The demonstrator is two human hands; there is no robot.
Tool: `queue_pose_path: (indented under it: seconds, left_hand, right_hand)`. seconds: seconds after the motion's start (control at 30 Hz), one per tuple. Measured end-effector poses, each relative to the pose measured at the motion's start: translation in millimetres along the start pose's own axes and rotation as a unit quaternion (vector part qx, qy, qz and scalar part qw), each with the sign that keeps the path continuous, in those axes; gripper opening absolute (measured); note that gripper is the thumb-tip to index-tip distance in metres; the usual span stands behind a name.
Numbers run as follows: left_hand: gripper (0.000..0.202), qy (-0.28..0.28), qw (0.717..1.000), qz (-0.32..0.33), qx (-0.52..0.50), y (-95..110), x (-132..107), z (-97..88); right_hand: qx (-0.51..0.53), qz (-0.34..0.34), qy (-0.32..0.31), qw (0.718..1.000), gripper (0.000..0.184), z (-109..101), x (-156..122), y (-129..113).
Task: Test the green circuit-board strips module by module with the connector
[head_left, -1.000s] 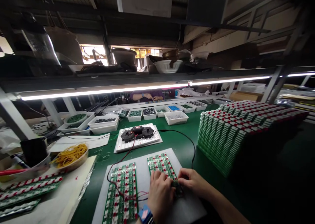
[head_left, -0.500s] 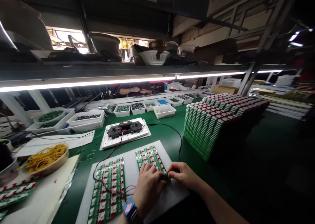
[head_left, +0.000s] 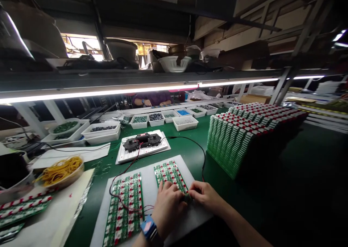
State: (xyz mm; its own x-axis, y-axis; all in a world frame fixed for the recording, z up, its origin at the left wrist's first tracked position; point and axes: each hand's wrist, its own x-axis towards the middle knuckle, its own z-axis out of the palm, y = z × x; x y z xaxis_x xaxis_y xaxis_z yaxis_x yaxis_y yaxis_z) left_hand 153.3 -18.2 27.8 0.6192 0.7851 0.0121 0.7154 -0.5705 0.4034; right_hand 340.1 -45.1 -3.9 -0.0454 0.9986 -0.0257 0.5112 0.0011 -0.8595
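A green circuit board panel [head_left: 170, 171] with rows of white and red parts lies on a white mat. My left hand [head_left: 169, 205], a blue strap round its wrist, rests over the panel's near end, fingers bent onto it and thumb at the near edge. At the near right corner of the same panel, my right hand [head_left: 205, 195] has thumb and forefinger pinched together; whatever lies between them is hidden. To the left on the mat is a second, longer circuit board panel [head_left: 126, 203], with red and black wires [head_left: 122, 200] lying across it.
The white mat [head_left: 181, 160] sits on a green table [head_left: 187, 145]. A black device [head_left: 143, 141] on a white tray stands behind. At right rises a tall stack of circuit boards [head_left: 225, 145]. Parts bins [head_left: 186, 123] line the back; rubber bands [head_left: 61, 171] fill a bowl at left. Opposite sits a co-worker [head_left: 154, 97].
The whole view has shifted slightly, so everything appears further right. My hands stay at the panel's near end with almost the same grip. The co-worker's hands have moved apart.
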Motion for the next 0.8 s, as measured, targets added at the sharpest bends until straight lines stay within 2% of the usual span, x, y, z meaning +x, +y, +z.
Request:
queue_pose_path:
  seconds: [0.13, 0.3, 0.47, 0.67, 0.8]
  left_hand:
    - [0.013, 0.001, 1.000, -0.013, -0.005, 1.0, 0.1, 0.5]
    - [0.011, 0.020, 0.999, -0.017, -0.028, -1.3, 0.3, 6.9]
    - [0.015, 0.001, 0.998, -0.007, -0.057, -1.9, 0.1, 10.1]
    - [0.019, -0.013, 1.000, 0.001, -0.029, -0.5, -0.8, 10.7]
    - [0.021, -0.013, 1.000, 0.008, -0.023, 0.5, -1.0, 11.9]
  right_hand:
    - [-0.019, -0.001, 0.007, 1.000, 0.018, 5.2, 1.8, 4.3]
    - [-0.058, -0.007, 0.031, 0.998, 0.026, 11.1, 3.3, 6.3]
    - [-0.064, -0.002, 0.050, 0.997, 0.026, 17.1, 5.1, 10.2]
    - [-0.047, -0.035, 0.055, 0.997, 0.036, 17.7, 5.1, 19.3]
    - [-0.044, -0.035, 0.052, 0.997, 0.035, 17.0, 4.8, 20.0]
